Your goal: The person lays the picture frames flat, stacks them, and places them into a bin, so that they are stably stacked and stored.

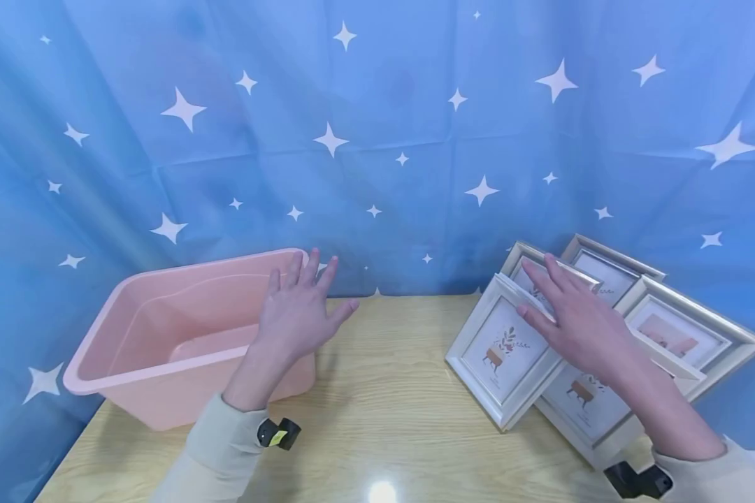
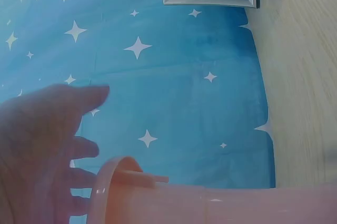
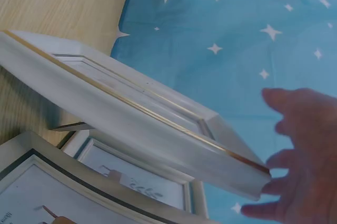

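Note:
My left hand [image 1: 296,307], fingers spread and straight, hovers over the right end of a pink plastic tub [image 1: 163,398]. In the left wrist view its fingers are beside the tub's rim [image 2: 105,182], with nothing held. On the right, my right hand [image 1: 579,321] reaches over several picture frames with extended fingers. Its fingertips lie right at the top corner of the nearest white picture frame [image 1: 500,356], which stands tilted. The right wrist view shows this frame's gold-lined edge [image 3: 131,103] close to the fingers. Part of the frames behind is hidden by the hand and forearm.
More picture frames lean close together: one at the back [image 1: 648,265], one at the right [image 1: 679,332] and one lower in front [image 1: 581,405]. All stand on a light wooden table [image 1: 377,391]. A blue star-printed curtain [image 1: 390,91] hangs behind it.

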The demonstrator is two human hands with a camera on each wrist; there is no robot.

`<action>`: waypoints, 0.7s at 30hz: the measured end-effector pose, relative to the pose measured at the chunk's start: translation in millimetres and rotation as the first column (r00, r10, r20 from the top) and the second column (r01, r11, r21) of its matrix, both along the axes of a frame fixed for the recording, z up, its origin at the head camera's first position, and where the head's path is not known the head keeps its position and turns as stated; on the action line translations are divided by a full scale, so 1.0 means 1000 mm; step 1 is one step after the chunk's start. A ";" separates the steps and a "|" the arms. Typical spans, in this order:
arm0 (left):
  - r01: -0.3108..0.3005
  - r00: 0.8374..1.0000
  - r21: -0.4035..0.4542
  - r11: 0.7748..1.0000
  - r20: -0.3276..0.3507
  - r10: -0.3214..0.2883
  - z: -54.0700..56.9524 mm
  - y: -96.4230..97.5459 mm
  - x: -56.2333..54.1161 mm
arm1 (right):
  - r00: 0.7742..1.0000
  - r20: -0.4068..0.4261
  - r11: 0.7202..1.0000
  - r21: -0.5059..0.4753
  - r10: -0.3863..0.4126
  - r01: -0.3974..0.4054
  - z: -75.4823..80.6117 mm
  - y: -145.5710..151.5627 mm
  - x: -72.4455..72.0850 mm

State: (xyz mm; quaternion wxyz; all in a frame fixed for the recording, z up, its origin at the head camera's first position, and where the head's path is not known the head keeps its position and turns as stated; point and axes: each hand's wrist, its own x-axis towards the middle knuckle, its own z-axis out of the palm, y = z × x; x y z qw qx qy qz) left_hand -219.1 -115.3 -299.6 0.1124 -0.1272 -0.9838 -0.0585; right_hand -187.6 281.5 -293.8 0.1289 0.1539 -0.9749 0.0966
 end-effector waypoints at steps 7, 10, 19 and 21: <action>0.029 0.997 0.095 0.995 -0.069 -0.022 0.001 0.003 0.002 | 0.999 -0.039 0.993 -0.118 0.004 -0.009 0.000 0.000 0.002; 0.054 0.994 0.194 0.980 -0.100 -0.035 -0.002 0.007 0.006 | 0.998 -0.054 0.987 -0.160 0.012 -0.021 -0.002 0.001 0.003; 0.203 0.979 0.534 0.821 -0.116 -0.166 -0.014 0.021 0.021 | 0.999 -0.001 0.956 -0.290 0.035 -0.034 -0.015 0.006 0.004; 0.241 0.969 0.594 0.767 -0.105 -0.223 -0.018 0.024 0.024 | 0.999 0.022 0.949 -0.315 0.041 -0.032 -0.018 0.007 0.004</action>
